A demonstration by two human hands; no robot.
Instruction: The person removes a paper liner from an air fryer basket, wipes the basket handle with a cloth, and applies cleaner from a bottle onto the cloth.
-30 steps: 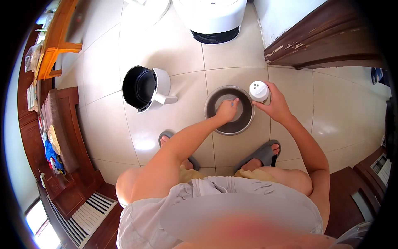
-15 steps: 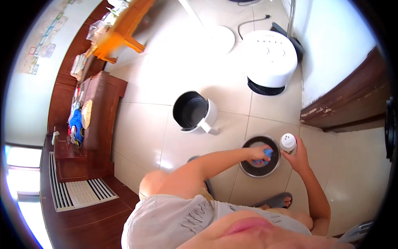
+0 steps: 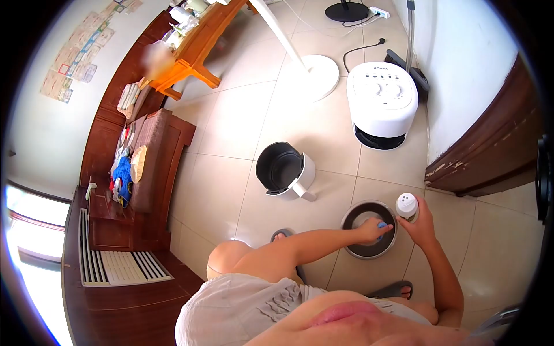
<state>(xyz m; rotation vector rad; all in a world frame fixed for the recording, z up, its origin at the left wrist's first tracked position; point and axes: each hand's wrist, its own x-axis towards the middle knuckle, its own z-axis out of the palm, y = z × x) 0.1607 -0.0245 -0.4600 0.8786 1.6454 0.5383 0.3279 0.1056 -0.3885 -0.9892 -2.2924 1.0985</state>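
Observation:
My left hand reaches over a round metal basin on the floor. Its fingers are closed on a blue cloth, mostly hidden by the hand. My right hand, just right of the basin, wraps round a shaker bottle with a white cap that has small holes. The bottle is upright, its body partly covered by my fingers. Up and left of the basin stands an air fryer basket, dark inside, white outside, its handle pointing towards the basin.
A white air fryer body stands near the wall, its plug lying behind it. A white round stand base is on the tiles. To the left are a wooden bench and an orange wooden table. My slippered foot is below the basin.
The whole view has shifted, so things appear lower and further right. My left hand has turned over the basin, and less blue cloth shows. My right hand still holds the shaker bottle.

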